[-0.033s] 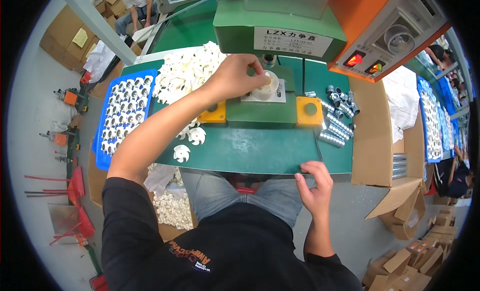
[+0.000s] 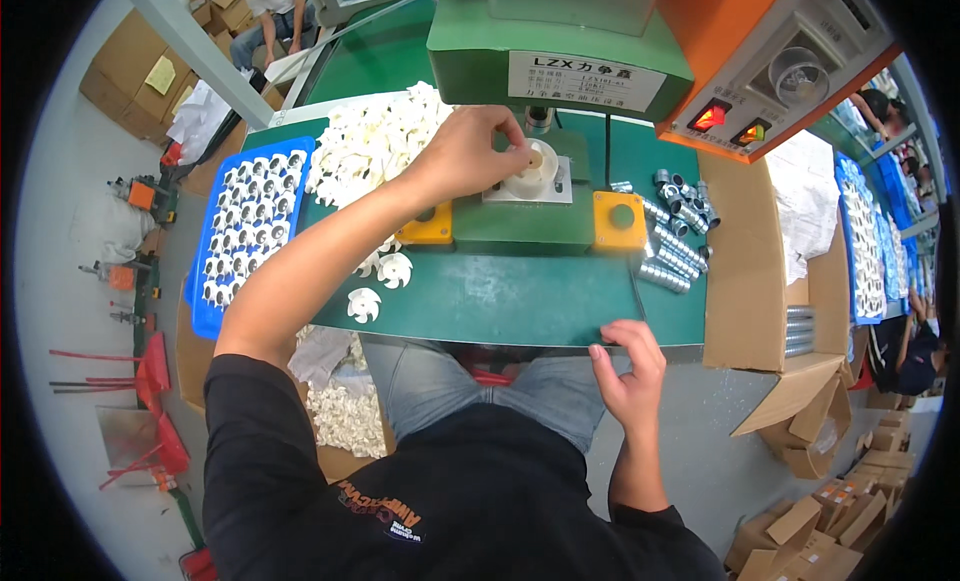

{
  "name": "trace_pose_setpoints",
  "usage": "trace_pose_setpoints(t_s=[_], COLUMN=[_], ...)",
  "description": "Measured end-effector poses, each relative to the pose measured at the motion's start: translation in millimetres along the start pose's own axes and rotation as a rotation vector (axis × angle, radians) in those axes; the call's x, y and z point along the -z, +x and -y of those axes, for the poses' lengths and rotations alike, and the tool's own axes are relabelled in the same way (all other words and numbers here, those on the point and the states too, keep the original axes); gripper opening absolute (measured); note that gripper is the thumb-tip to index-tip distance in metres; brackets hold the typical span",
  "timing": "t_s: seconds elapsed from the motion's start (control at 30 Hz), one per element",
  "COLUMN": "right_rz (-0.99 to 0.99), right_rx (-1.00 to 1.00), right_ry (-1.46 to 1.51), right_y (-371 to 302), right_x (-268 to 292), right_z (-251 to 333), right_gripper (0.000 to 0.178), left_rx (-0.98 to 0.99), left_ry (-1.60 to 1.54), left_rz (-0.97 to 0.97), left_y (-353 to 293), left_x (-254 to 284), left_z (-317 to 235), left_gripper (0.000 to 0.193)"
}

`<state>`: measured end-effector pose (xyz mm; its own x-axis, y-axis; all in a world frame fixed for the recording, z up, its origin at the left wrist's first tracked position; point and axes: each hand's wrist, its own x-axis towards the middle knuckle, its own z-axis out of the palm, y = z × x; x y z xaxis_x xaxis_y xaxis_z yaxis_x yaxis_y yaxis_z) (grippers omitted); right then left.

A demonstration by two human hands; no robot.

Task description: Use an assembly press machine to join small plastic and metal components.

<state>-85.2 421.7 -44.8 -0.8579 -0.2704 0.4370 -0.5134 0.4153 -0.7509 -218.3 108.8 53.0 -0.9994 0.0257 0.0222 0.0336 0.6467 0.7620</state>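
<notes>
My left hand (image 2: 478, 153) reaches over the bench to the green press, thumb and fingers pinched on a white round plastic part (image 2: 541, 167). That part sits on a small metal plate (image 2: 564, 193) on the press base, under the press head (image 2: 560, 66). My fingers hide some of its rim. Beside the front edge of the green bench (image 2: 500, 301), my right hand (image 2: 633, 373) hovers with thumb and fingers apart, holding nothing. A heap of white plastic impellers (image 2: 365, 146) lies behind my left forearm, and a loose impeller (image 2: 363, 304) rests nearer the bench edge.
Left stands a blue tray (image 2: 207, 316) of white impellers with dark centres. Yellow button boxes (image 2: 619, 221) flank the press base. Metal sleeves (image 2: 680, 251) lie right, beside an open cardboard box (image 2: 740, 311). An orange control box (image 2: 770, 61) overhangs. Another person (image 2: 275, 16) sits far left.
</notes>
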Motion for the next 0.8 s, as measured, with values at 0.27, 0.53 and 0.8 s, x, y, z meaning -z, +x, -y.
trace_pose_setpoints(t_s=[0.27,0.53,0.8], right_rz=[-0.112,-0.098,-0.053], right_rx=[0.193,0.244,0.249], right_ry=[-0.237,-0.477,-0.522], right_y=[51.4,100.2,106.8], right_x=[6.5,-17.7,-7.9], right_z=[-9.8,-36.7,-37.0], right_gripper=[0.032,0.056,0.04], left_rx=[-0.531,-0.433,-0.53], left_ry=[0.619,0.705,0.681], left_rz=[-0.369,-0.399,-0.373], left_y=[-72.3,-127.5,-113.7], left_x=[13.2,-1.2,-4.9], left_z=[12.4,44.6,44.5], left_gripper=[0.018,0.024,0.019])
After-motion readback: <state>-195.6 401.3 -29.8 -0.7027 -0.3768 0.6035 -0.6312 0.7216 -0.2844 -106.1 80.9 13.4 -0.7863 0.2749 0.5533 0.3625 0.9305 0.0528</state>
